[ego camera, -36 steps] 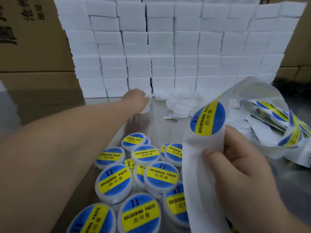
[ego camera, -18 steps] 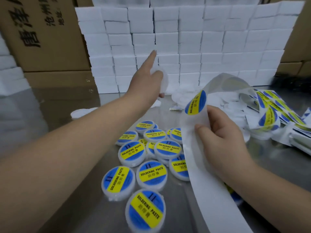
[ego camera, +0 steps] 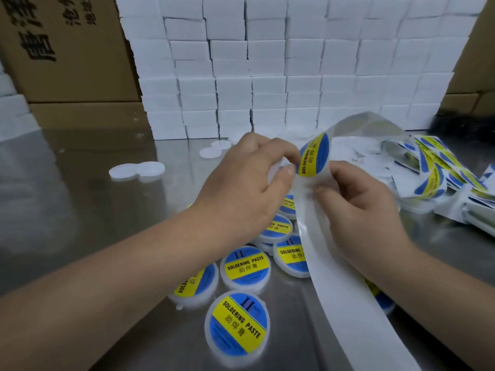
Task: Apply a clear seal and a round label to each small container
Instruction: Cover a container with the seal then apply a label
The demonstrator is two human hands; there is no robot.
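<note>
Bare steel table [ego camera: 93, 210] is open to the left, with stacked white boxes [ego camera: 267, 76] walling the back and a loose label heap [ego camera: 442, 178] on the right. The round label [ego camera: 314, 153] is held up over the labelled containers [ego camera: 245, 266], its yellow band near upright, tilted right. The left hand [ego camera: 249, 183], curled, pinches the label's left edge; the right hand [ego camera: 356, 199] grips the backing strip [ego camera: 334, 277] just below.

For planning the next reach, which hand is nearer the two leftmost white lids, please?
Left. The left hand is right of the lids; the right hand lies beyond it, farther right.
</note>
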